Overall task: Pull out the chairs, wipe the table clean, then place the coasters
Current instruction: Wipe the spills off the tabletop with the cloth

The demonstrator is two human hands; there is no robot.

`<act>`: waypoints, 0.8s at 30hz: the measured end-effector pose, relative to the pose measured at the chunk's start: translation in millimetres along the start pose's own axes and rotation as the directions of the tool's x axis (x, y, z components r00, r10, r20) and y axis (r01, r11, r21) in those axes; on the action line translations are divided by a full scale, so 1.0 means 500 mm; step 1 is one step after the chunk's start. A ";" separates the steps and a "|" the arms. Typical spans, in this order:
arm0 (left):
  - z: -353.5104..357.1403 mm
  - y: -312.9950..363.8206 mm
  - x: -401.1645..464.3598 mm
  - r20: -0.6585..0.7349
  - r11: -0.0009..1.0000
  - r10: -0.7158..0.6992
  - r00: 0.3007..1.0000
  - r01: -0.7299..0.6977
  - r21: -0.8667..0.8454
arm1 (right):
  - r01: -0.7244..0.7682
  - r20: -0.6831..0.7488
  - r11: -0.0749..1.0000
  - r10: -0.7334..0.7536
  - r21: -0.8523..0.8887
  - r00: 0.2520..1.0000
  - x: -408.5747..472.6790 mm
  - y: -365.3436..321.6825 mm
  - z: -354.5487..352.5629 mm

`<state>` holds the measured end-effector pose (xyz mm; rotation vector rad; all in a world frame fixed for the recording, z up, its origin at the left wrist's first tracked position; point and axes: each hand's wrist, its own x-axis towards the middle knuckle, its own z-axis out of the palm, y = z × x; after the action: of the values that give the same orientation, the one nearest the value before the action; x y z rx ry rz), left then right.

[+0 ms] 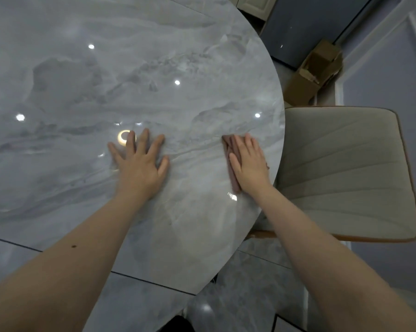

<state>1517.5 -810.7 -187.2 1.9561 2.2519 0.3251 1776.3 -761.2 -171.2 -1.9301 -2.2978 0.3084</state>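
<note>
A round grey marble table (pixel 87 75) fills the left and middle of the head view. My left hand (pixel 140 161) lies flat on the tabletop with its fingers spread. My right hand (pixel 250 161) presses flat on a folded pinkish-brown cloth (pixel 231 154) near the table's right edge. Straight fingers cover most of the cloth; only its left side and far end show. A beige cushioned chair (pixel 346 173) stands to the right of the table, its seat pulled clear of the edge. No coasters are in view.
A brown cardboard box (pixel 314 70) lies on the floor beyond the chair, beside a dark blue-grey wall. Grey floor tiles (pixel 250 295) show below the table's near edge. Ceiling lights reflect as bright spots on the glossy tabletop.
</note>
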 end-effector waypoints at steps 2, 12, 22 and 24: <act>-0.001 0.000 0.000 -0.012 1.000 0.002 1.000 -0.002 0.004 | -0.043 -0.014 0.999 0.043 0.001 0.999 0.068 -0.020 0.005; -0.010 -0.006 -0.002 -0.037 0.991 0.004 0.999 -0.009 -0.137 | 0.232 0.036 0.972 -0.233 0.024 0.972 -0.002 -0.190 0.053; -0.032 -0.063 -0.064 -0.002 0.990 0.144 0.990 -0.144 -0.005 | 0.021 0.034 1.000 -0.021 -0.007 0.999 -0.025 -0.064 0.019; -0.028 -0.069 -0.089 0.027 0.993 0.116 0.993 -0.116 -0.012 | -0.010 -0.001 1.000 0.010 0.016 1.000 -0.034 -0.121 0.038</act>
<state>1487.7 -860.3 -184.1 2.0785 2.1204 0.3201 1716.8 -789.2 -174.9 -1.9347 -2.2782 0.3249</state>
